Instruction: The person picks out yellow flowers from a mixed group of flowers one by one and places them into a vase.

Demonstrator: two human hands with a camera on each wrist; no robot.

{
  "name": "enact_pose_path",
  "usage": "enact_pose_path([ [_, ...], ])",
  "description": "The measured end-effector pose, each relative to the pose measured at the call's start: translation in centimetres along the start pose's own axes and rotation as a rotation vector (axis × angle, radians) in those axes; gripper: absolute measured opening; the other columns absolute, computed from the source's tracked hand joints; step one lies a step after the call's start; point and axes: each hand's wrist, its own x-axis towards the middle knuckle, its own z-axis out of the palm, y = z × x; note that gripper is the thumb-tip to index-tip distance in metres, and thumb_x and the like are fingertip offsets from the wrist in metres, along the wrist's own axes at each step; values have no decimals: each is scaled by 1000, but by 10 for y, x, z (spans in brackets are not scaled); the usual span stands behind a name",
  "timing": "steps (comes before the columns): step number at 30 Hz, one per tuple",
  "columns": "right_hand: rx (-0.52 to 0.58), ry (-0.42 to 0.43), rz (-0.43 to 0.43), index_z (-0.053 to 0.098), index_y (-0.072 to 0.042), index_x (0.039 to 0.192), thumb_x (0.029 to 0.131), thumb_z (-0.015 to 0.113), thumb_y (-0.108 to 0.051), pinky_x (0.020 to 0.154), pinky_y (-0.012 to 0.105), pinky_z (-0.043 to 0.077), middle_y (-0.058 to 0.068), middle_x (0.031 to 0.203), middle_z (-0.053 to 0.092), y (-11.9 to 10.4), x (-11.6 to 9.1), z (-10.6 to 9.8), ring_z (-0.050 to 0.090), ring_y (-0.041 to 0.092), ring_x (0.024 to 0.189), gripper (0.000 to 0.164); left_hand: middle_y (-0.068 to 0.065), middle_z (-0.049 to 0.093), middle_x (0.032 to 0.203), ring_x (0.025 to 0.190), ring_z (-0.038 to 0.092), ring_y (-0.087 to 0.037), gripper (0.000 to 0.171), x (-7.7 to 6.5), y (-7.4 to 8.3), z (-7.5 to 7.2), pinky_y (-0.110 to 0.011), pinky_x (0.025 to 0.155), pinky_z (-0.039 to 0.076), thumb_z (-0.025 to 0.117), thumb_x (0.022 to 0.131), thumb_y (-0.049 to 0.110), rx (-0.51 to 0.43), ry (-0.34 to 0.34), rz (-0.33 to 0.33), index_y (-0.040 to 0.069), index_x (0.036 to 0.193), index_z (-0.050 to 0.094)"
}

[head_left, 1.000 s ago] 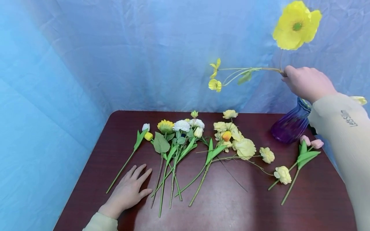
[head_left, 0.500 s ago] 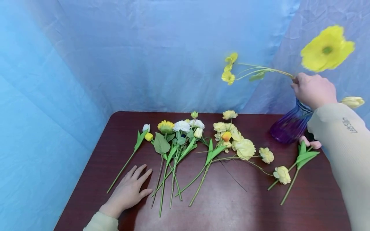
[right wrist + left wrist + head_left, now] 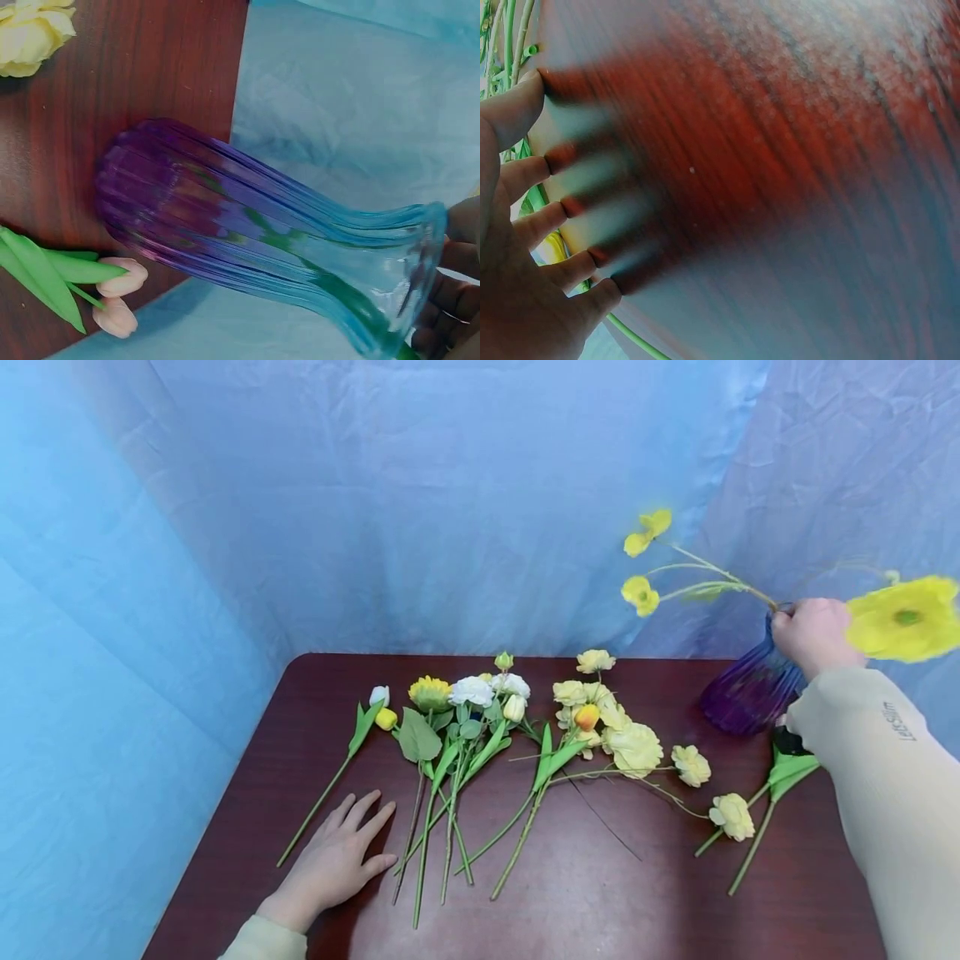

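My right hand (image 3: 817, 635) grips the stem of a yellow poppy spray (image 3: 906, 618) at the mouth of a ribbed glass vase (image 3: 750, 689), purple below and blue above. One large bloom hangs to the right of the hand; smaller blooms (image 3: 640, 596) reach out to the left. In the right wrist view, curled fingers (image 3: 450, 300) are right at the vase's rim, and a green stem (image 3: 337, 289) shows through the glass. My left hand (image 3: 333, 860) rests on the table with fingers spread, between a white-and-yellow tulip stem (image 3: 318, 806) and the middle flowers.
On the dark red table (image 3: 600, 910) lie a sunflower (image 3: 430, 693), white blooms (image 3: 472, 690), an orange tulip (image 3: 587, 717) and pale yellow flowers (image 3: 633, 749). Pink tulips (image 3: 120, 277) lie beside the vase. Blue cloth (image 3: 450, 510) hangs behind the table.
My right hand has moved down and slightly right with the poppy spray, bringing it to the vase's mouth. The large bloom swung down to the right. My left hand stays put.
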Motion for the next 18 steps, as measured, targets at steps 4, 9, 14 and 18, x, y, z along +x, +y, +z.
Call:
enact_pose_path([
  [4, 49, 60, 14, 55, 3, 64, 95, 30, -14, 81, 65, 28, 28, 72, 53, 1, -5, 6, 36, 53, 87, 42, -15, 35, 149, 134, 28, -47, 69, 0, 1, -1, -62, 104, 32, 68, 87, 46, -2, 15, 8, 18, 145, 44],
  [9, 99, 351, -58, 53, 9, 64, 92, 33, -7, 87, 60, 28, 28, 67, 50, -2, -28, 19, 39, 48, 82, 38, -15, 35, 149, 134, 28, -47, 68, -1, 2, 0, -62, 104, 32, 68, 87, 45, -11, 17, 11, 17, 145, 45],
  [14, 142, 703, -208, 60, 15, 74, 93, 39, -7, 82, 61, 30, 29, 79, 47, -3, -53, 40, 37, 50, 80, 35, -15, 35, 150, 134, 28, -47, 69, -1, 1, 1, -62, 104, 32, 67, 88, 48, -11, 11, 12, 19, 145, 44],
  [18, 139, 759, -283, 64, 13, 81, 93, 43, -9, 73, 64, 31, 28, 83, 50, -6, -70, 56, 39, 52, 80, 33, -15, 35, 149, 134, 28, -47, 69, -2, 0, 1, -63, 103, 32, 66, 87, 49, -5, 12, 11, 19, 145, 44],
])
